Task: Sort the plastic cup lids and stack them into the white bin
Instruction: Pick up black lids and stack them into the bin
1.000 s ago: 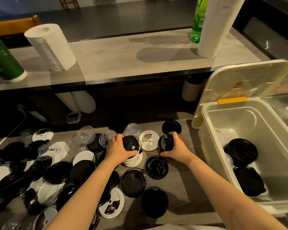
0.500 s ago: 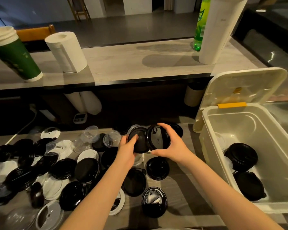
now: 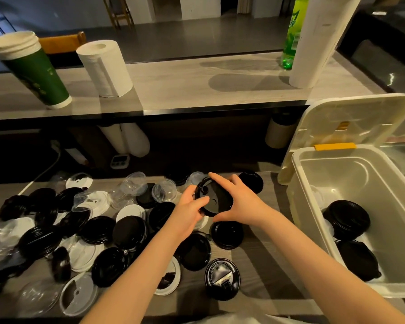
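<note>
Two hands hold one black lid (image 3: pixel 214 199) between them, raised a little over the wooden table (image 3: pixel 264 267), tilted so its face shows; whether a second lid sits nested behind it I cannot tell. The left hand (image 3: pixel 188 212) grips the lid's left edge, fingers curled behind and thumb laid across the face. The right hand (image 3: pixel 242 204) clamps the right side, forefinger hooked over the far rim and thumb under the near edge. Just below lie loose black lids, one (image 3: pixel 228 231) close under the right hand and one with a sip flap (image 3: pixel 222 279) nearer. To the left spreads a jumble of black, white (image 3: pixel 131 212) and clear lids (image 3: pixel 164 193), many overlapping. At the right stands the white bin (image 3: pixel 337 170), its hinged cover (image 3: pixel 360 118) tipped back, with two stacks of black lids inside, one farther (image 3: pixel 347 218) and one nearer (image 3: pixel 358 260). On the far counter (image 3: pixel 197 90) stand a green cup stack (image 3: pixel 33 71), a paper towel roll (image 3: pixel 105 69) and a green bottle (image 3: pixel 292 33).
</note>
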Available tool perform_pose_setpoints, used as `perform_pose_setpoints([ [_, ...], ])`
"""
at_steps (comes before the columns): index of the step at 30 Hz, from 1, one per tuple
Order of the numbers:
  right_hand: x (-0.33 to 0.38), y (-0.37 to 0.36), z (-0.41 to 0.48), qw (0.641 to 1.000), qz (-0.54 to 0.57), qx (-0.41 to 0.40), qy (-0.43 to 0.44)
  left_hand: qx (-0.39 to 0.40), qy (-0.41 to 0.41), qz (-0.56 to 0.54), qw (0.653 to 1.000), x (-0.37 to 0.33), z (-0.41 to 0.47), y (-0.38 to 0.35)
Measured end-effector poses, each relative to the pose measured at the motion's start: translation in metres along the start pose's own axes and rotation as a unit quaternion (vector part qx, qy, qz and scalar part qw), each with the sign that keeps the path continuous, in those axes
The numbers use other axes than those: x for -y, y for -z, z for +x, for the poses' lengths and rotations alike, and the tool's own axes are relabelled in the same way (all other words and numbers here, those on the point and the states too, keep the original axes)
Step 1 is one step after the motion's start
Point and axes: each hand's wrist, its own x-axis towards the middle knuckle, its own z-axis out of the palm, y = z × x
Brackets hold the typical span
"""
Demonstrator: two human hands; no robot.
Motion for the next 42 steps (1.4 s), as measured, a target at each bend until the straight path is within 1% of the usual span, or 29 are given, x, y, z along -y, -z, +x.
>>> perform_pose_setpoints([
  [2,-0.006,0.000,0.006,1.000,-0.009,0.024,0.000,-0.029,-0.005,0.035,0.999,0.001,0.003,0.009],
  [3,-0.012,-0.001,0.009,1.000,-0.005,0.026,-0.015,-0.056,-0.004,0.045,0.997,0.002,0.006,0.015],
  [5,-0.025,-0.007,0.013,0.997,0.008,0.004,-0.079,-0.122,0.005,0.043,0.992,0.004,0.014,0.030],
  [7,-0.043,-0.018,0.011,0.988,-0.036,-0.007,-0.148,-0.178,0.008,0.025,0.984,0.004,0.020,0.046],
  [8,-0.051,-0.025,0.006,0.982,-0.061,0.013,-0.178,-0.194,0.009,0.019,0.981,0.004,0.021,0.055],
  [10,-0.063,-0.043,-0.005,0.971,-0.057,0.089,-0.212,-0.215,0.015,0.014,0.976,0.005,0.021,0.068],
  [12,-0.064,-0.059,-0.016,0.965,-0.050,0.144,-0.213,-0.229,0.029,0.017,0.973,0.007,0.019,0.077],
  [15,-0.059,-0.079,-0.021,0.962,-0.136,0.144,-0.188,-0.236,0.044,0.011,0.971,0.010,0.015,0.083],
  [17,-0.058,-0.087,-0.020,0.960,-0.178,0.121,-0.178,-0.236,0.048,0.003,0.971,0.010,0.012,0.082],
  [19,-0.059,-0.086,-0.020,0.963,-0.173,0.106,-0.176,-0.236,0.051,-0.004,0.970,0.009,0.010,0.081],
  [21,-0.062,-0.080,-0.020,0.970,-0.136,0.097,-0.177,-0.231,0.053,-0.008,0.972,0.009,0.008,0.080],
  [22,-0.063,-0.075,-0.021,0.975,-0.100,0.079,-0.183,-0.226,0.054,-0.011,0.973,0.008,0.008,0.079],
  [25,-0.056,-0.055,-0.023,0.979,-0.021,-0.001,-0.200,-0.198,0.052,-0.005,0.979,0.008,0.005,0.071],
  [28,-0.037,-0.028,-0.028,0.981,0.009,-0.081,-0.177,-0.160,0.034,0.008,0.987,0.008,0.004,0.055],
  [30,-0.026,-0.007,-0.035,0.979,0.007,-0.128,-0.156,-0.133,0.019,0.027,0.991,0.006,0.007,0.037],
  [34,-0.018,0.039,-0.061,0.976,-0.014,-0.180,-0.124,-0.065,-0.034,0.061,0.995,0.002,0.012,-0.013],
  [36,-0.023,0.063,-0.077,0.970,-0.021,-0.212,-0.121,-0.050,-0.061,0.074,0.994,-0.001,0.013,-0.040],
  [38,-0.032,0.088,-0.096,0.961,-0.027,-0.242,-0.131,-0.035,-0.075,0.081,0.993,-0.004,0.015,-0.066],
  [42,-0.064,0.130,-0.130,0.945,-0.026,-0.271,-0.181,-0.018,-0.102,0.093,0.990,-0.012,0.019,-0.116],
])
